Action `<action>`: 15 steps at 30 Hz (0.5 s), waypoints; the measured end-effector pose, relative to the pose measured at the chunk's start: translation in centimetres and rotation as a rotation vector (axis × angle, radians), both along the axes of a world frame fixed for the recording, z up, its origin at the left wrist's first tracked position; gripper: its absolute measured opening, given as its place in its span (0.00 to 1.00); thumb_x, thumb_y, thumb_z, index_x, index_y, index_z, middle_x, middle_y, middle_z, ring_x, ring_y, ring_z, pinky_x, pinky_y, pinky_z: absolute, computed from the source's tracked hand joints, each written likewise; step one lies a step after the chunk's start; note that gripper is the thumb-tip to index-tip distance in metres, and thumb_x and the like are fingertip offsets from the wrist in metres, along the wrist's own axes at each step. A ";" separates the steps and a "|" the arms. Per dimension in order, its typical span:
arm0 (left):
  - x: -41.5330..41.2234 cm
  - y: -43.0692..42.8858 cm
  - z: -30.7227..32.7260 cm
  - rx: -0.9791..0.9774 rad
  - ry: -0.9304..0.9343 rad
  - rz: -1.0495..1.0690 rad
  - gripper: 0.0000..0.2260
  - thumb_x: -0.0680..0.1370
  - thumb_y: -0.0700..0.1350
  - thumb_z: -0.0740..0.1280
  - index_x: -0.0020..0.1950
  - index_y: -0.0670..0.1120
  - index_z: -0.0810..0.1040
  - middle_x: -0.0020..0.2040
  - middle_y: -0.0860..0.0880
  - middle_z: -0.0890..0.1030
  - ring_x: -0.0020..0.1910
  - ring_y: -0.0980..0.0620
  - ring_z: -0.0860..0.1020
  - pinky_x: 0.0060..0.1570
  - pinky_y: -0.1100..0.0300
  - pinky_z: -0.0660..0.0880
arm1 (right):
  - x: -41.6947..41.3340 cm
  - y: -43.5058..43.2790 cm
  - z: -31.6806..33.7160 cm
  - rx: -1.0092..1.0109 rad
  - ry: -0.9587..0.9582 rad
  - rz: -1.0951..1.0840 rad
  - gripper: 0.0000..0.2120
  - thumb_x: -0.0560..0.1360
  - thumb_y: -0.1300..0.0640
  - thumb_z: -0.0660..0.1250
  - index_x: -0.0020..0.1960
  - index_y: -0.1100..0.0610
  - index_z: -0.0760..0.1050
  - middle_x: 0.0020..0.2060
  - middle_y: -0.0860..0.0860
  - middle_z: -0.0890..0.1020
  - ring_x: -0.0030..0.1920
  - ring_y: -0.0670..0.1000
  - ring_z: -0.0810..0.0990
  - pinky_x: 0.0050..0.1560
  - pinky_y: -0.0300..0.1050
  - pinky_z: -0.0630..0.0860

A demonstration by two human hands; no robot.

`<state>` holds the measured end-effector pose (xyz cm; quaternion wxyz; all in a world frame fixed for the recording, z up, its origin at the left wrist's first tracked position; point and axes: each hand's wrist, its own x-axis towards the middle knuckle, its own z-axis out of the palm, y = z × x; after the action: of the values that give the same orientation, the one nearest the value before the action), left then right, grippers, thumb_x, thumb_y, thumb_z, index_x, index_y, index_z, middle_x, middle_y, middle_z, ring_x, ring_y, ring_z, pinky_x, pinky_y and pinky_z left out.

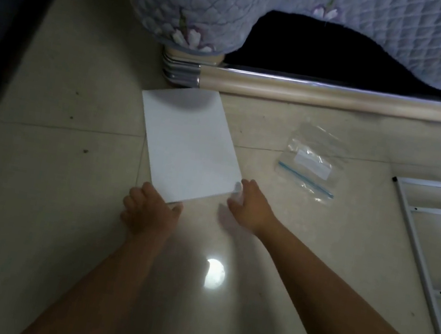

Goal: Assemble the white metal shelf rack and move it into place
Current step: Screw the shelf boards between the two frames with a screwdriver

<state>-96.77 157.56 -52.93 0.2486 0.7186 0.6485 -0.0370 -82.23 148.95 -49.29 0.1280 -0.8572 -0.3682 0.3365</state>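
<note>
A white sheet of paper (188, 144) lies flat on the tiled floor in front of the bed. My left hand (148, 210) holds its near corner, thumb on top. My right hand (251, 204) touches the sheet's near right corner with its fingertips; how its fingers lie is blurred. A white metal side frame (428, 260) of the rack, with two crossbars, lies on the floor at the right edge, partly out of view.
A clear zip bag (310, 164) with a blue seal lies between the paper and the frame. A bed with a wooden rail (341, 98) and a quilted cover (211, 5) runs across the back. A dark wall or furniture (3, 28) borders the left.
</note>
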 end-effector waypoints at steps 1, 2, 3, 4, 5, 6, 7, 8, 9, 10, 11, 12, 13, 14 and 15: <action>0.0 0.5 -0.1 0.028 -0.027 -0.120 0.33 0.73 0.55 0.68 0.71 0.44 0.60 0.69 0.42 0.62 0.67 0.41 0.61 0.64 0.49 0.62 | 0.1 1.0 -0.1 0.002 0.046 -0.019 0.23 0.78 0.55 0.59 0.70 0.63 0.59 0.65 0.60 0.65 0.65 0.59 0.67 0.64 0.46 0.63; 0.0 0.9 -0.2 0.038 -0.047 -0.236 0.31 0.75 0.53 0.66 0.73 0.46 0.58 0.72 0.42 0.59 0.70 0.42 0.59 0.66 0.50 0.61 | 0.2 1.6 -0.1 -0.016 0.106 -0.042 0.23 0.79 0.55 0.58 0.70 0.63 0.59 0.66 0.59 0.64 0.65 0.59 0.67 0.64 0.47 0.64; 0.1 1.0 -0.4 0.037 -0.067 -0.311 0.28 0.76 0.53 0.63 0.74 0.47 0.60 0.74 0.42 0.57 0.71 0.42 0.56 0.67 0.51 0.59 | 0.2 2.0 -0.3 -0.037 0.156 -0.070 0.23 0.79 0.55 0.58 0.70 0.63 0.60 0.66 0.59 0.64 0.65 0.58 0.68 0.64 0.47 0.65; 0.2 1.1 -0.6 0.036 -0.080 -0.351 0.25 0.77 0.53 0.60 0.73 0.46 0.64 0.75 0.42 0.56 0.73 0.42 0.55 0.69 0.53 0.56 | 0.2 2.2 -0.5 -0.040 0.180 -0.099 0.20 0.79 0.56 0.58 0.68 0.64 0.63 0.64 0.58 0.66 0.64 0.58 0.68 0.62 0.46 0.66; 0.4 1.0 -0.6 0.027 -0.092 -0.357 0.25 0.77 0.55 0.56 0.70 0.44 0.68 0.75 0.40 0.57 0.73 0.43 0.55 0.69 0.55 0.54 | 0.1 2.2 -0.6 -0.028 0.191 -0.140 0.17 0.79 0.57 0.58 0.64 0.65 0.66 0.61 0.59 0.68 0.61 0.57 0.70 0.58 0.44 0.66; 0.6 0.9 -0.6 0.009 -0.101 -0.327 0.26 0.76 0.55 0.54 0.68 0.43 0.71 0.74 0.39 0.57 0.73 0.43 0.54 0.69 0.56 0.52 | 0.1 1.9 -0.5 -0.015 0.199 -0.183 0.14 0.78 0.59 0.57 0.61 0.66 0.69 0.58 0.59 0.70 0.58 0.57 0.71 0.55 0.43 0.66; 0.8 0.9 -0.7 -0.010 -0.089 -0.278 0.25 0.76 0.54 0.53 0.67 0.43 0.73 0.74 0.38 0.58 0.73 0.42 0.54 0.69 0.56 0.51 | -0.1 1.7 -0.4 -0.009 0.211 -0.215 0.13 0.78 0.61 0.57 0.59 0.66 0.70 0.57 0.60 0.72 0.56 0.57 0.71 0.55 0.44 0.67; 0.9 1.2 -0.7 -0.027 -0.059 -0.236 0.22 0.77 0.53 0.55 0.66 0.44 0.74 0.74 0.38 0.59 0.73 0.41 0.54 0.70 0.54 0.52 | -0.3 1.5 -0.2 -0.010 0.222 -0.224 0.13 0.78 0.63 0.56 0.59 0.67 0.71 0.58 0.62 0.73 0.56 0.58 0.72 0.57 0.45 0.68; 1.0 1.8 -0.7 -0.039 -0.021 -0.222 0.19 0.78 0.50 0.56 0.64 0.44 0.75 0.72 0.39 0.63 0.71 0.40 0.57 0.70 0.53 0.53 | -0.5 1.3 0.0 -0.023 0.228 -0.221 0.14 0.78 0.64 0.56 0.60 0.69 0.71 0.60 0.63 0.73 0.58 0.59 0.72 0.60 0.47 0.68; 1.1 2.5 -0.6 -0.049 0.008 -0.223 0.18 0.78 0.48 0.55 0.62 0.43 0.76 0.68 0.40 0.69 0.69 0.39 0.61 0.69 0.52 0.56 | -0.7 1.4 0.2 -0.036 0.232 -0.211 0.15 0.78 0.64 0.56 0.61 0.71 0.70 0.61 0.65 0.72 0.61 0.61 0.72 0.62 0.49 0.67; 1.2 3.2 -0.4 -0.068 0.017 -0.219 0.17 0.78 0.46 0.54 0.58 0.42 0.77 0.63 0.41 0.75 0.66 0.40 0.65 0.67 0.53 0.58 | -0.8 1.5 0.3 -0.039 0.231 -0.208 0.17 0.78 0.64 0.57 0.63 0.72 0.68 0.62 0.66 0.71 0.62 0.62 0.71 0.64 0.50 0.67; 1.5 3.7 -0.1 -0.074 0.015 -0.215 0.16 0.78 0.44 0.54 0.56 0.41 0.78 0.59 0.42 0.77 0.63 0.40 0.69 0.64 0.53 0.61 | -0.9 1.7 0.5 -0.022 0.234 -0.223 0.18 0.78 0.63 0.57 0.64 0.72 0.67 0.63 0.66 0.71 0.62 0.62 0.71 0.64 0.52 0.68; 1.7 4.0 0.2 -0.079 0.014 -0.199 0.15 0.78 0.45 0.55 0.55 0.40 0.77 0.57 0.42 0.78 0.61 0.41 0.70 0.60 0.54 0.63 | -1.0 1.9 0.5 -0.005 0.246 -0.246 0.18 0.77 0.63 0.58 0.65 0.71 0.67 0.64 0.65 0.71 0.62 0.62 0.71 0.64 0.52 0.68; 1.9 3.9 0.2 -0.079 0.017 -0.182 0.15 0.77 0.47 0.56 0.55 0.40 0.77 0.56 0.41 0.77 0.60 0.41 0.70 0.57 0.55 0.64 | -1.0 2.1 0.4 0.014 0.264 -0.275 0.19 0.77 0.62 0.58 0.66 0.69 0.66 0.64 0.64 0.70 0.63 0.61 0.71 0.64 0.51 0.68; 1.8 3.7 0.5 -0.080 0.011 -0.142 0.16 0.76 0.49 0.59 0.56 0.40 0.76 0.56 0.39 0.77 0.59 0.40 0.71 0.54 0.55 0.65 | -1.1 2.1 0.3 0.028 0.277 -0.317 0.20 0.77 0.62 0.59 0.67 0.66 0.66 0.65 0.62 0.70 0.63 0.59 0.71 0.64 0.49 0.68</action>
<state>-94.93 161.26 -52.48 0.2704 0.7519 0.5953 -0.0844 -83.29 151.05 -48.96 0.2405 -0.8481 -0.2125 0.4216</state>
